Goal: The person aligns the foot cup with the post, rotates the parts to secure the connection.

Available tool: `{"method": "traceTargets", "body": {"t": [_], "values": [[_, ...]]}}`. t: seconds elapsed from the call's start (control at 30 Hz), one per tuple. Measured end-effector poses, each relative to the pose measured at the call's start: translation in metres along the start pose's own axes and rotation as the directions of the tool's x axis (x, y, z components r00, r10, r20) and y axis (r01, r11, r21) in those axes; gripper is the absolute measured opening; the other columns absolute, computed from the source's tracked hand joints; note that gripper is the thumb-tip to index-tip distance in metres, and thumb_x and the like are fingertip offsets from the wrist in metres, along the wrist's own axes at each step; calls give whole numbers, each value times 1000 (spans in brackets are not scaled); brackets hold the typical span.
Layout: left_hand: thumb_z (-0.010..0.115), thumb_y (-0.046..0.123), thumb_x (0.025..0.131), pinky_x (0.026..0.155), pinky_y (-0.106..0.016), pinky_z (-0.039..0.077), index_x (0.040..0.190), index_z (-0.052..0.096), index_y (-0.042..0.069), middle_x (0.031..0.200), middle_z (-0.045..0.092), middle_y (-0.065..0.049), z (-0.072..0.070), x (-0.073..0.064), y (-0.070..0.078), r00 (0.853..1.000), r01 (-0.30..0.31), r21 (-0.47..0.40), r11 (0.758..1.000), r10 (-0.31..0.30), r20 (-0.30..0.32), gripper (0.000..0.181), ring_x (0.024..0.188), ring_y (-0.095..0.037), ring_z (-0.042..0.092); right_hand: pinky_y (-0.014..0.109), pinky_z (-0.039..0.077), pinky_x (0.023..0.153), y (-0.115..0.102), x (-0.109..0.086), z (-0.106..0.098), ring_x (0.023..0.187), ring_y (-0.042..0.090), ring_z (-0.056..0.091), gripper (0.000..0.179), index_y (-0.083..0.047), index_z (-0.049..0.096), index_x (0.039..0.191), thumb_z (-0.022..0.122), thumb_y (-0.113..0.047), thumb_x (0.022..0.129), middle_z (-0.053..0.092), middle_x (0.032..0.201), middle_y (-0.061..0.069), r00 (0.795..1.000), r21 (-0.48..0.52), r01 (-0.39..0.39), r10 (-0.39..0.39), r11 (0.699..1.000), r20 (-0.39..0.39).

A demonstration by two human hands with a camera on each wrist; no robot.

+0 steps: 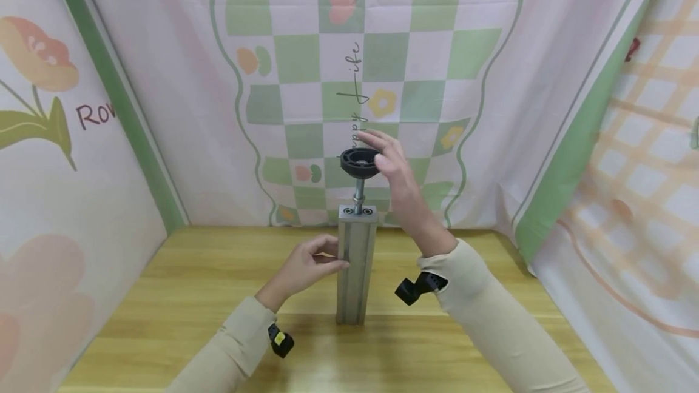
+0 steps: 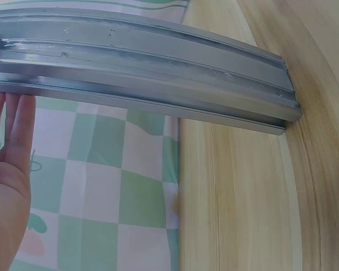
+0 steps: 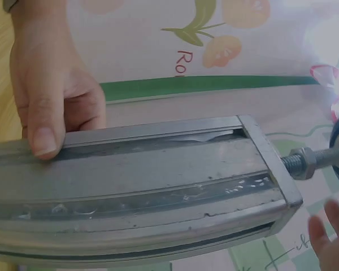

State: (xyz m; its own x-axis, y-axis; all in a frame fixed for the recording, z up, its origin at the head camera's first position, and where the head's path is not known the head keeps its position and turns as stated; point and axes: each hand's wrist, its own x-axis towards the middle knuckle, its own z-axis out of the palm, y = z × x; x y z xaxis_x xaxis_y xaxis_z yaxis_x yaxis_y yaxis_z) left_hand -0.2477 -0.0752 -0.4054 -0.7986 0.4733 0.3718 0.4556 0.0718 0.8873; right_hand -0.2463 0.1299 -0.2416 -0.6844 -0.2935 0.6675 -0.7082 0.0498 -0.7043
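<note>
Left hand (image 1: 306,265): you pinch the post (image 1: 355,272), thumb on the face toward you, fingers round behind; post is just right of that palm, its lower end standing on the table (image 1: 218,272) below your grip

Right hand (image 1: 401,187): fingers extended, gripping nothing; foot (image 1: 357,170) is just left of it, thumb at the rim, can't tell if it actually touches

Step reads as steadying the post while you work at the foot; I'd grip a bit higher with the left, nearer the end plate (image 1: 357,218), since load comes in at the top and the base is narrow

Hold it plumb, base flat; on the right, take the rim evenly, thumb opposite fingers, as a one-sided push could tip the lot

Materials: post is grey metal, rectangular section, long slots (image 3: 96,149) down its faces, scuffed; slot edges should give your left thumb some bite, flat faces may slip

Above your left hand: flat plate, two socket screws (image 1: 347,211), threaded metal rod (image 1: 360,190) between them, hex nut (image 3: 309,162) partway along

Foot is black, round, dished, ribbed inside, probably plastic or rubber
</note>
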Motion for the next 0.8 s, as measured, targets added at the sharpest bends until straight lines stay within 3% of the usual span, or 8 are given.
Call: {"method": "traceTargets", "body": {"t": [0.07,0.13,0.3,0.57,0.8], "values": [[78,7,88,85,-33,60,115,66,3,105,67,-10,1,0,-1,1000,6,1,1000,-6,-1,30,96,-23,68,50,27,115,2,1,-2,138,26,36,56,2,41,149,28,-27,103,35,154,13,998,101,-14,9,995,54],[78,7,88,85,-33,60,116,65,2,105,67,-10,1,0,-1,1000,7,1,1000,-7,-3,30,96,-22,68,48,28,116,5,1,-4,138,28,39,55,4,37,150,24,-24,104,38,154,14,995,191,-26,6,981,102],[77,6,89,84,-32,60,116,65,2,105,67,-10,2,-1,-2,1000,10,4,1000,-10,-12,30,96,-22,68,44,35,112,9,-1,-6,136,29,44,55,0,37,151,26,-25,104,43,152,12,991,246,-25,-9,969,135],[77,7,89,84,-32,60,115,65,3,104,67,-10,2,-1,-3,1000,7,14,1000,-7,-18,29,95,-22,68,43,39,108,8,0,-7,129,30,49,53,2,42,148,31,-24,103,48,147,11,994,230,-29,3,973,112],[78,7,89,84,-32,60,115,66,3,104,68,-9,2,0,-1,1000,10,24,1000,-9,-23,29,96,-21,68,40,42,98,6,-3,-9,119,24,53,48,-11,52,143,42,-33,102,55,137,6,995,89,-81,76,993,60]]}}
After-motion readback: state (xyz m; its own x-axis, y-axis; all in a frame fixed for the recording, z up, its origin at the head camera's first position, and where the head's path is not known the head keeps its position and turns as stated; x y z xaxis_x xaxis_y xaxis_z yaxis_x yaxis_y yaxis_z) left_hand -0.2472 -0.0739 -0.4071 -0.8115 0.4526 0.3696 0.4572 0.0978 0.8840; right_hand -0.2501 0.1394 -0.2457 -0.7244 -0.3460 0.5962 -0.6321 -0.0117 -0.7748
